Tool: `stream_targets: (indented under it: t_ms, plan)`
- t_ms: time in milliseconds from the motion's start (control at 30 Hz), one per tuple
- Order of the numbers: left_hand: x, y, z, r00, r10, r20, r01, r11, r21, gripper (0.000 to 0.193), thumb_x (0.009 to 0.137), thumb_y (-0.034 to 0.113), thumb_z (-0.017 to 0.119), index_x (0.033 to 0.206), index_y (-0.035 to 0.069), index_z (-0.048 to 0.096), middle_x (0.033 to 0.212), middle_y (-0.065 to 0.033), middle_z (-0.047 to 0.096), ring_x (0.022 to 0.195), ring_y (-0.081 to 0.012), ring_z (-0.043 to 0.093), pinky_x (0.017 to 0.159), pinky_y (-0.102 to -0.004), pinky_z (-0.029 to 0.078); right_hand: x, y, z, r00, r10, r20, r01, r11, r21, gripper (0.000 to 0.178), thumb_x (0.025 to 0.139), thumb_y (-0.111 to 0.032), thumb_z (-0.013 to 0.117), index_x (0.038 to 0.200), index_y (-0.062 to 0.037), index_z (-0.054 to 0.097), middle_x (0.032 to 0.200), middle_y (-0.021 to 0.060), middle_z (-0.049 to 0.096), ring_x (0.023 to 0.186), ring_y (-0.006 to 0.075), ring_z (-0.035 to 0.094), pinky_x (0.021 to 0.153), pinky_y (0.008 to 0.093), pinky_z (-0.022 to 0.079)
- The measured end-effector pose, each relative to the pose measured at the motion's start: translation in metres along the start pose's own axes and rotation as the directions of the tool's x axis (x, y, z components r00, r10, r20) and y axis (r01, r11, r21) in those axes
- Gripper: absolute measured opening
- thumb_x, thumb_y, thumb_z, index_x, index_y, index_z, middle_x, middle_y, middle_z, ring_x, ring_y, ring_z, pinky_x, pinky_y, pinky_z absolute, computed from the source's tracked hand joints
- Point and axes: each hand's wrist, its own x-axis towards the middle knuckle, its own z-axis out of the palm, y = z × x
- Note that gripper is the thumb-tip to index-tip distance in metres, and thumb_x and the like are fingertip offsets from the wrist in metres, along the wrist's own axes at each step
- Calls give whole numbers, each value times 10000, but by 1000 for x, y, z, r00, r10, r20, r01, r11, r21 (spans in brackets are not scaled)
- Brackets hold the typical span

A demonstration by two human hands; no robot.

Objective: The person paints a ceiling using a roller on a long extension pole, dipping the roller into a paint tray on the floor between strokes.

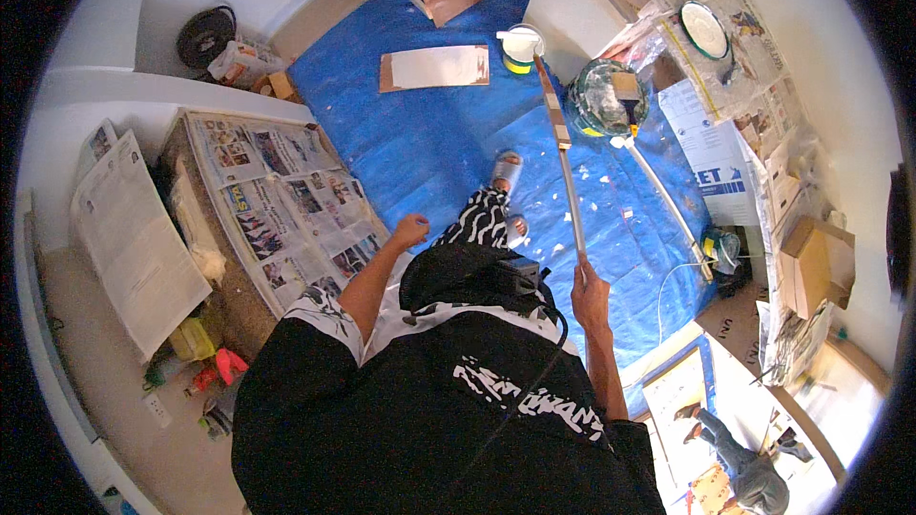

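My right hand (591,298) is closed around the lower end of a long pole (571,195), silver along its near part and brown and white farther up. The pole slants away from me, and its far tip meets the rim of a small paint bucket (519,65) with white paint and a yellow-green band. A white piece lies across that bucket's top; I cannot make out what it is. Nothing shows in my left hand (412,231), which hangs beside the newspaper-covered surface with its fingers loosely apart. Left of the bucket lies a white-painted board (435,69) with brown ends.
Blue sheeting (372,133) covers the floor. Right of the pole stand a paint-smeared bucket (592,100) with a brush (627,95) on it and a second pole (663,193). Newspaper (286,200) covers a surface at left. Another person (739,463) is at lower right.
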Motion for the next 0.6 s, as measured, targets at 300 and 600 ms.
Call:
stream_targets:
  t_ms: [300,600]
  plan:
    - [14,-28,-103,989,71,-128,-84,991,-103,302,826,168,621,1086,19,654,822,-127,702,619,-190,681,547,-305,526,10,-64,94,997,-71,37,69,996,61,345,958,-162,525,1290,-84,578,700,286,602,599,408,624,553,468,453]
    - [49,-73,-256,994,54,-97,-58,998,-36,296,848,164,633,1116,38,638,919,-120,702,701,-191,684,606,-321,531,111,-129,261,989,-128,76,128,992,15,342,949,-163,517,1267,-51,577,715,269,618,655,427,622,584,481,457]
